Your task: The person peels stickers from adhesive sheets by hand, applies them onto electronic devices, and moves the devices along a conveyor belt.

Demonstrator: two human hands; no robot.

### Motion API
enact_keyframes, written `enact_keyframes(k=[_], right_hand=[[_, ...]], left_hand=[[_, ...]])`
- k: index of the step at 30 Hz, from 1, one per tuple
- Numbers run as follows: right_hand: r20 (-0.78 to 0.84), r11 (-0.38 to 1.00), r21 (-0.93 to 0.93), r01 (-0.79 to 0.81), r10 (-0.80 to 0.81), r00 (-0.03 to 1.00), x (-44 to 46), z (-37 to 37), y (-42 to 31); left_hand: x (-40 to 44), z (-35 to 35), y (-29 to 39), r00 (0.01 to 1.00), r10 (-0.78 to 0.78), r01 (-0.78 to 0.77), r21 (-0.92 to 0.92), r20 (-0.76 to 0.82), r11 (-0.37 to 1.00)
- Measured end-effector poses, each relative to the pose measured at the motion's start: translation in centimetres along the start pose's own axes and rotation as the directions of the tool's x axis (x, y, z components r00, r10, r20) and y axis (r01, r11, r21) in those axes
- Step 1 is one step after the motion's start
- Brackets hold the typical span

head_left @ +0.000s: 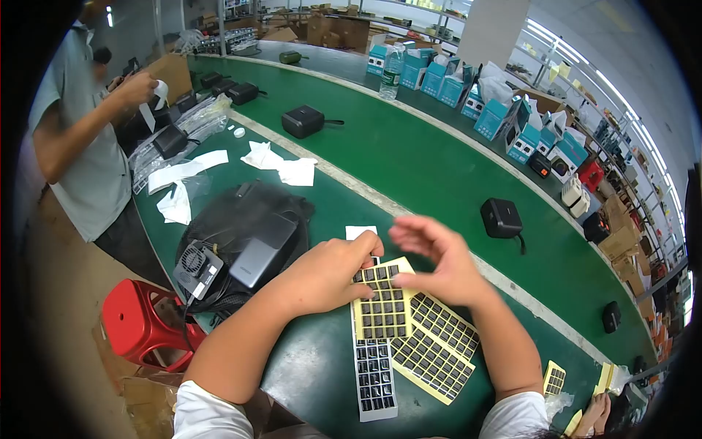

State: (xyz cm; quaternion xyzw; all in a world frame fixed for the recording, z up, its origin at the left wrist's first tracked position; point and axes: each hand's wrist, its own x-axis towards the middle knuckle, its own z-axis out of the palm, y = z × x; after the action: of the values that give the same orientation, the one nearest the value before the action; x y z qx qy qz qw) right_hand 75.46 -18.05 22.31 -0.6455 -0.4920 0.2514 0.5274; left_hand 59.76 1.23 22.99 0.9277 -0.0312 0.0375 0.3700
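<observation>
My left hand [338,274] grips the upper left edge of a yellow-backed sheet of dark square pads [384,316], its thumb lying on the pads. My right hand [444,262] is raised at the sheet's upper right, fingers apart and slightly blurred; its thumb is close to the pads, and I cannot tell whether it touches. Under the held sheet lies a white strip of glossy black squares [376,380]. To its right, more yellow sheets of pads [433,367] overlap on the green table.
A black bag [219,212] with a grey box [265,254] lies left. Black devices [303,121] sit along the green strip; teal boxes [433,77] line its far side. A person [80,139] stands left, near a red stool [135,314]. Another person's hands [594,415] show lower right.
</observation>
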Motion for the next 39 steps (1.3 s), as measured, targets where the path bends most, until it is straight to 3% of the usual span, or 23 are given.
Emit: enact_keyframes(k=[2,5,7,11,16,22,24,27,31,33,37,39], right_hand=[[-0.072,0.991,-0.118,0.065,-0.074,0.995,-0.3,2.6,0.1],[-0.17,0.958,-0.273,0.093,-0.143,0.975,-0.5,3.3,-0.2],[-0.19,0.967,-0.252,0.031,-0.081,0.978,-0.9,3.0,0.3],[-0.274,0.996,0.052,0.072,-0.055,0.96,-1.0,3.4,1.5],[-0.247,0.994,0.112,-0.013,0.04,0.968,-1.0,3.0,2.1],[-0.233,0.978,0.18,-0.105,0.146,0.961,-1.3,2.7,2.5],[-0.242,0.984,0.133,-0.121,0.151,0.959,-1.2,2.7,2.6],[-0.212,0.975,0.178,-0.134,0.171,0.962,-1.2,2.9,2.9],[-0.19,0.975,0.187,-0.124,0.16,0.969,-1.2,3.2,3.1],[-0.158,0.963,0.21,-0.169,0.204,0.966,-1.1,3.2,3.1],[-0.125,0.949,0.256,-0.184,0.221,0.967,-1.0,3.2,3.3],[-0.056,0.957,0.159,-0.244,0.255,0.965,-0.9,2.8,3.7]], left_hand=[[0.1,0.3,-0.3,0.981,0.111,-0.123,-0.068,-0.16,0.99],[0.1,-0.2,0.3,0.982,0.03,-0.059,-0.151,-0.189,0.987],[0.2,-0.3,0.3,0.971,0.049,-0.094,-0.184,-0.235,0.979],[0.2,-0.5,0.2,0.969,0.083,-0.127,-0.178,-0.234,0.976],[0.0,-0.8,0.2,0.969,0.03,-0.092,-0.245,-0.246,0.965],[0.0,-1.0,0.1,0.988,0.008,-0.035,-0.169,-0.156,0.985],[0.2,-0.4,-0.8,0.954,0.155,-0.204,-0.176,-0.258,0.963],[0.6,-0.3,-1.7,0.922,0.193,-0.261,-0.169,-0.337,0.95],[0.6,-1.2,-2.1,0.963,0.126,-0.146,-0.068,-0.238,0.987],[0.3,-1.3,-1.8,0.987,0.031,-0.067,-0.23,-0.157,0.971],[0.2,-0.7,-1.8,0.986,0.102,-0.137,-0.297,-0.129,0.945],[0.2,-1.2,-1.4,0.942,0.231,-0.245,-0.029,-0.245,0.969]])
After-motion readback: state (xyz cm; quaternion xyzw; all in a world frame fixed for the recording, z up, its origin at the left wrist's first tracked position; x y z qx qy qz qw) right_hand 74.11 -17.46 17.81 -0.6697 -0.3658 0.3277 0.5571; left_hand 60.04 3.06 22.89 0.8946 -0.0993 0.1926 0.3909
